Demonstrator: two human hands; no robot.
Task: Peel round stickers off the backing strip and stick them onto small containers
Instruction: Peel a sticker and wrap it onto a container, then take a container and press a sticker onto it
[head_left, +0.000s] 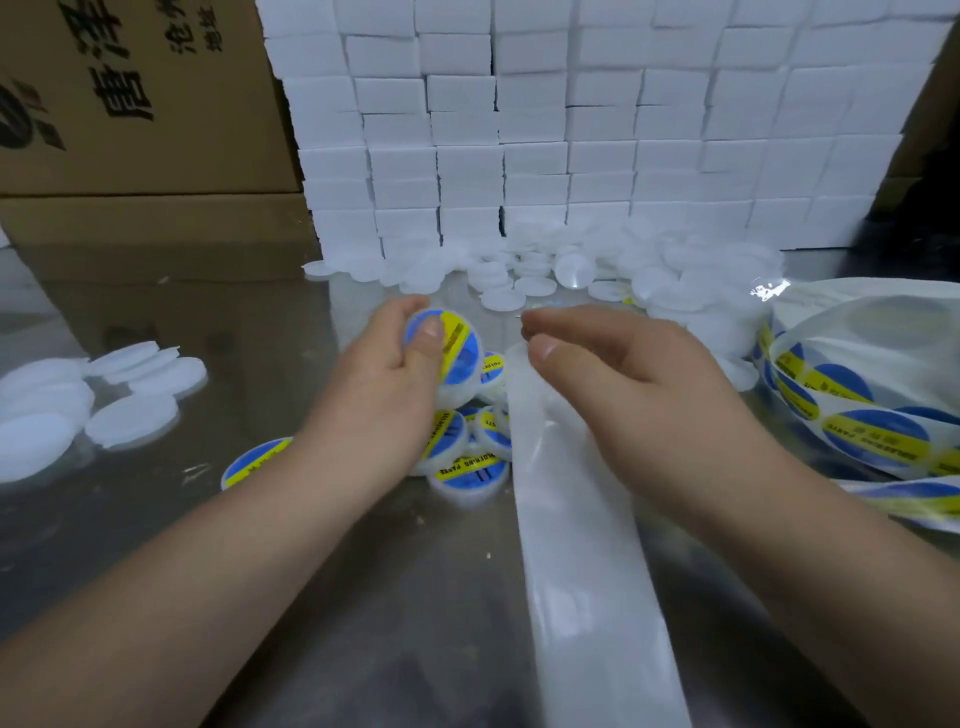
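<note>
Left hand (387, 374) is clamped on a small white round container (451, 358), thumb pressed onto the blue-and-yellow round sticker (441, 340) already on its lid; the yellow band carries dark print, too blurred to read here. Right hand (618, 364) sits just beside it, thumb and forefinger pinched together at the top end of the bare backing strip (576, 545), which runs down the table (218, 338) toward the camera (no stickers left on this stretch). Below the left hand lies a cluster of labelled containers (467, 475); the nearest one reads "SOLDERING PASTE" on its yellow band, upside down from this view. One more labelled container (254, 460) lies apart at the left wrist. Sticker roll (852, 415) is at far right, same blue/yellow labels, "PASTE" legible on one. Unlabelled white containers (524, 275) are heaped at the back against a stack of white blocks (571, 130); loose white lids (104, 400) lie far left. Cardboard box (140, 98) behind carries large Chinese characters, partly cut off.
</note>
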